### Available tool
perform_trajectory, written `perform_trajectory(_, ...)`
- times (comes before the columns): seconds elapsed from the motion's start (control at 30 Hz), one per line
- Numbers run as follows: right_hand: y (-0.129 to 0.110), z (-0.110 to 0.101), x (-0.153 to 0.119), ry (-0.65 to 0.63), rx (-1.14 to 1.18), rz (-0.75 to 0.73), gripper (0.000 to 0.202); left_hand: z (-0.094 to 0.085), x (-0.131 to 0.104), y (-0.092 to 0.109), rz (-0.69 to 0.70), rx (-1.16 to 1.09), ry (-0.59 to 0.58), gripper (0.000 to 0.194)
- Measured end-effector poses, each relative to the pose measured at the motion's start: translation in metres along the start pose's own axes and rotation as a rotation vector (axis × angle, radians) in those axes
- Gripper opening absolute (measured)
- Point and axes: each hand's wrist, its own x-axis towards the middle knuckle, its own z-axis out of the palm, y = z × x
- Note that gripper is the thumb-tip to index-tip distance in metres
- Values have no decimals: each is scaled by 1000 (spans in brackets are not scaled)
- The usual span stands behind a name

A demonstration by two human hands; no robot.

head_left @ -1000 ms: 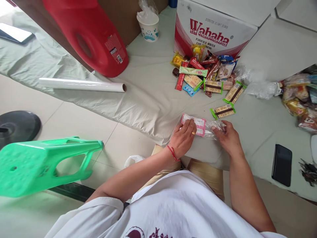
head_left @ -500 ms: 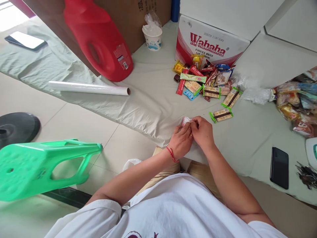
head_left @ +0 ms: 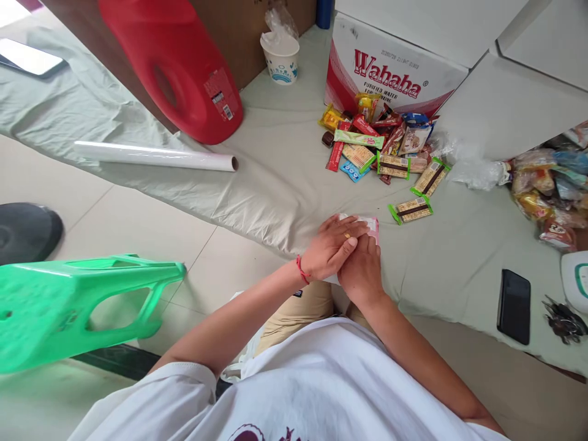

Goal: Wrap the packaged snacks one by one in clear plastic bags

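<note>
A small pink-and-white packet (head_left: pixel 373 225) lies on the cloth at the near edge, mostly covered by my hands. My left hand (head_left: pixel 331 246), with a ring and a red wrist string, lies flat across it, its fingers stretched to the right and partly over my right hand. My right hand (head_left: pixel 362 269) presses on the packet's near side, its fingertips partly hidden. Beyond them is a heap of wrapped snacks (head_left: pixel 361 139), with a green-ended cracker pack (head_left: pixel 411 210) nearest to my right hand.
A white roll (head_left: pixel 156 155), red jug (head_left: pixel 202 79) and paper cup (head_left: pixel 281 61) stand or lie left. The Wahaha box (head_left: pixel 390 67) is behind the snacks. Right are bagged snacks (head_left: pixel 542 190), a black phone (head_left: pixel 514 306) and keys (head_left: pixel 564 320). A green stool (head_left: pixel 78 306) is lower left.
My left hand has flattened and spread over the packet. My right hand has moved down and under it, and more of the packet shows at the right. The view has shifted slightly.
</note>
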Motion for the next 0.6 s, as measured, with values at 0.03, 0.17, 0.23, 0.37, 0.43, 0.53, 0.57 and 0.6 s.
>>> perform_trajectory(0.03,1,2,-8,-6,14,-37,55,0,3,-3,-5,45,-59,54)
perform_trajectory(0.17,10,-3,-38,-136,110,-211,67,4,3,-16,7,176,-141,59)
perform_trajectory(0.23,19,-14,-47,-183,237,-251,52,7,1,-19,40,246,-152,58)
perform_trajectory(0.37,42,-34,-39,-20,436,-125,39,16,-3,-19,97,417,-110,62)
perform_trajectory(0.43,52,-31,-26,55,355,-103,52,21,-3,-18,119,473,-98,64)
perform_trajectory(0.53,61,-18,-8,-16,246,-154,70,24,-4,-14,104,551,-102,69)
perform_trajectory(0.57,63,-15,-4,-51,256,-165,73,24,-3,-13,92,581,-106,71)
perform_trajectory(0.6,66,-13,-2,-82,292,-169,75,24,-3,-11,81,609,-111,73)
